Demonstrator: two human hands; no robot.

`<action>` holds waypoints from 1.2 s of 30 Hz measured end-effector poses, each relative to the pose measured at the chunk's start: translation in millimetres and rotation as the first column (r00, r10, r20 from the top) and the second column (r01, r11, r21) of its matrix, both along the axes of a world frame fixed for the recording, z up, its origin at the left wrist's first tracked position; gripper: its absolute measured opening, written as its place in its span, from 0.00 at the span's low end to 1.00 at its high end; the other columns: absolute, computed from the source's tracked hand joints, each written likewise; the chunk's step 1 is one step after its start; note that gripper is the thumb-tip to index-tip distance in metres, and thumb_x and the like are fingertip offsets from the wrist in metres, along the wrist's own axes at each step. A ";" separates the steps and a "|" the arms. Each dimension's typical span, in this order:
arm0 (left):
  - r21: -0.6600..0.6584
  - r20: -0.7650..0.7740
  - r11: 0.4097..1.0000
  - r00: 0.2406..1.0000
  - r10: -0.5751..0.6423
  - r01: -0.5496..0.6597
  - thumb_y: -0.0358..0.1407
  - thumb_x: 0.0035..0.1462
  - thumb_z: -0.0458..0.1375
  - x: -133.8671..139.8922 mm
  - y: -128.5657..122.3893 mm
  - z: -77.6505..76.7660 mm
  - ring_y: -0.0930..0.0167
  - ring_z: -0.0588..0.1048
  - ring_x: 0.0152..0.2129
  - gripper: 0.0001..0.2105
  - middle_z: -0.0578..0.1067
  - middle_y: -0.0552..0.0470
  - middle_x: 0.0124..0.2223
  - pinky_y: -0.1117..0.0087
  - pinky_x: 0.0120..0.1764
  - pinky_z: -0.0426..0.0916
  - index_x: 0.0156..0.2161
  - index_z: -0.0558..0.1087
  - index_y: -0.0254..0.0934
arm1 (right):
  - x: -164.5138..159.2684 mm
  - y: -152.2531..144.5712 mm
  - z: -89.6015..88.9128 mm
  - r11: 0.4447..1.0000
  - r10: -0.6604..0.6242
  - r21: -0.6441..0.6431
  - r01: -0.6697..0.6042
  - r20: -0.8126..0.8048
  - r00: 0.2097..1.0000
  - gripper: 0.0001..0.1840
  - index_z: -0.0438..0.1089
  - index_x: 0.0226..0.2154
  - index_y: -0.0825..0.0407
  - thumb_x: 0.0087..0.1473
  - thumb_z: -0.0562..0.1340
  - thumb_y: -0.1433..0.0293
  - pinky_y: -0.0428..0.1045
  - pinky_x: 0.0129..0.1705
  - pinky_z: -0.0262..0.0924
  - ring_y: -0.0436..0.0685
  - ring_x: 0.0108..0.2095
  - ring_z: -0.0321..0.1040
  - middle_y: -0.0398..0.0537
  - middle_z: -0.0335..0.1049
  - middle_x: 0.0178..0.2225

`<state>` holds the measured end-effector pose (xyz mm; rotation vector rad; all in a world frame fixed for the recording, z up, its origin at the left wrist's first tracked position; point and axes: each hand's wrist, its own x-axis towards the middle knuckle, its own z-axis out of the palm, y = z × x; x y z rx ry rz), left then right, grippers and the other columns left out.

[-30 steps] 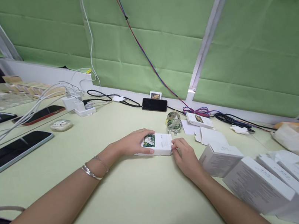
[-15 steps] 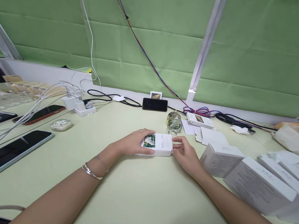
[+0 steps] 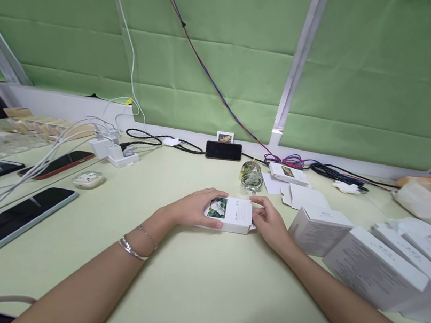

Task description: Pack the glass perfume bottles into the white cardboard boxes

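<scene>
A small white carton (image 3: 241, 214) with a white-flower picture lies flat on the pale table in front of me. My left hand (image 3: 196, 208) grips its left end, thumb along the near side and fingers over the far side. At the other end, my right hand (image 3: 267, 219) has its fingers bent around a small end flap (image 3: 252, 226) that sticks out a little. Whether the fingertips pinch the flap is partly hidden. Just behind the carton stands a clear, ornate glass item (image 3: 251, 176) with gold and green parts.
White boxes (image 3: 372, 262) stand in a row at the right, beside my right forearm. An opened white carton (image 3: 288, 173) and folded card lie behind them. Phones (image 3: 22, 220) and a charger block (image 3: 121, 156) with cables occupy the left. Another phone (image 3: 223, 150) leans at the back.
The carton's right end has turned slightly toward me, and an end flap now shows there. My right fingers have shifted a little at that end; the left hand keeps its grip.
</scene>
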<state>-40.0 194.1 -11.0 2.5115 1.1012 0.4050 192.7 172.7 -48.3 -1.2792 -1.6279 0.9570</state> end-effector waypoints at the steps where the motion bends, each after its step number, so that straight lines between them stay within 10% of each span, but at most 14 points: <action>1: -0.003 0.002 1.000 1.000 -0.004 0.004 0.50 0.46 0.59 -0.2 0.3 -0.4 0.63 0.65 0.47 0.34 0.65 0.45 0.51 0.66 0.48 0.60 0.56 0.57 0.37 | 0.0 0.4 -0.3 1.000 0.010 -0.004 -0.010 -0.012 1.000 0.20 0.58 0.45 0.53 0.45 0.53 0.70 0.47 0.32 0.61 0.53 0.27 0.67 0.42 0.68 0.24; 36: -0.011 0.035 1.000 0.999 -0.023 0.023 0.51 0.45 0.59 3.1 -3.3 2.3 0.61 0.66 0.46 0.35 0.66 0.44 0.51 0.66 0.46 0.61 0.56 0.58 0.38 | 0.1 1.7 -3.0 0.994 0.050 0.096 -0.054 0.045 0.998 0.17 0.60 0.43 0.52 0.46 0.52 0.71 0.49 0.34 0.61 0.52 0.29 0.64 0.45 0.66 0.31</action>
